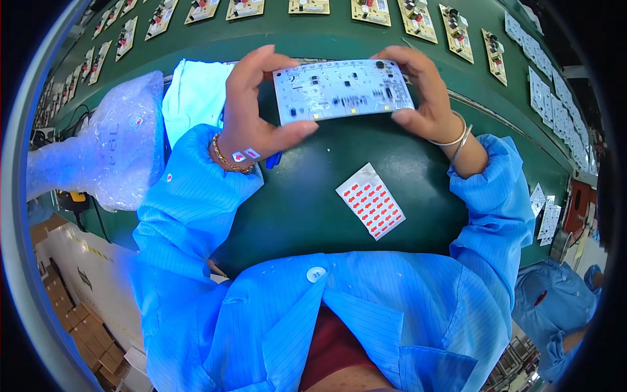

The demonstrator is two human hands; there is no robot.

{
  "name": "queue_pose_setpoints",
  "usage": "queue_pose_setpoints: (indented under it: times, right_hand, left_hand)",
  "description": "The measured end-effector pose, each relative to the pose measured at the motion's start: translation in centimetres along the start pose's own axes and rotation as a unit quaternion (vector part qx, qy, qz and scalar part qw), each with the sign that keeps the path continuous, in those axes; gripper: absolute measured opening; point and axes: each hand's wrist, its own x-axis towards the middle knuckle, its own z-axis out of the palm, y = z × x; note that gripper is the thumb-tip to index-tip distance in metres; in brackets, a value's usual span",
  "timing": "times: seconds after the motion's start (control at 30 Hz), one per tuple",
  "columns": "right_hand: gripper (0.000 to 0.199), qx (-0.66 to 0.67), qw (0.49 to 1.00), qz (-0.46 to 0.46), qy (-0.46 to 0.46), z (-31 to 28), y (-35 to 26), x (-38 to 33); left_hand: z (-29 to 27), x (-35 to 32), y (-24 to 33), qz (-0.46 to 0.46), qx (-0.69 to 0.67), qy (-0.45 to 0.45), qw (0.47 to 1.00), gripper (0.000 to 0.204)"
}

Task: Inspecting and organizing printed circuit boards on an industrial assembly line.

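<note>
A white circuit board [326, 98] with small dark components is held up above the green bench, its face turned toward me. My left hand [255, 108] grips its left end, thumb along the lower edge and fingers at the top corner. At the other end, my right hand [421, 91] pinches the board between thumb and fingers. Two small red-arrow stickers [245, 155] are stuck near my left wrist. Below the board, a sheet of red arrow stickers [372, 201] lies tilted on the bench.
Rows of yellowish circuit boards [372, 11] line the bench's far side. White boards [547, 98] lie at the right. Bubble wrap [127, 134] and a pale cloth [194, 95] are at left. Another person's blue sleeve [555, 300] shows at lower right; cardboard boxes [85, 333] stand lower left.
</note>
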Motion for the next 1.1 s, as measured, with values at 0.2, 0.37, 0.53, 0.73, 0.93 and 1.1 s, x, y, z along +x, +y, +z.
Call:
queue_pose_setpoints:
  times: [0.2, 0.37, 0.53, 0.73, 0.93, 1.1]
  right_hand:
    - [0.034, 0.276, 0.905, 0.312, 0.090, 2.1, -2.2, 0.5]
    - [0.026, 0.403, 0.818, 0.387, 0.134, 3.4, -2.8, 1.0]
    - [0.022, 0.471, 0.792, 0.368, 0.126, 3.9, -3.8, 1.3]
    - [0.017, 0.555, 0.751, 0.344, 0.099, 5.8, -6.8, 2.8]
    - [0.041, 0.564, 0.763, 0.316, 0.024, 7.6, -10.2, 4.6]
    - [0.052, 0.583, 0.752, 0.308, 0.006, 8.5, -10.8, 4.9]
  left_hand:
    - [-1.0, 0.7, 1.3, -0.378, -0.013, -0.022, 0.925, 0.044]
    - [-2.4, 2.4, 0.6, -0.511, -0.258, 0.013, 0.820, 0.039]
    - [-2.7, 2.6, 0.4, -0.539, -0.371, 0.048, 0.755, 0.035]
    - [-4.1, 2.0, -0.4, -0.583, -0.431, 0.021, 0.689, 0.036]
    - [-3.9, 2.6, 0.5, -0.500, -0.590, -0.067, 0.630, 0.030]
    - [-4.3, 1.9, 0.6, -0.514, -0.579, -0.024, 0.633, 0.028]
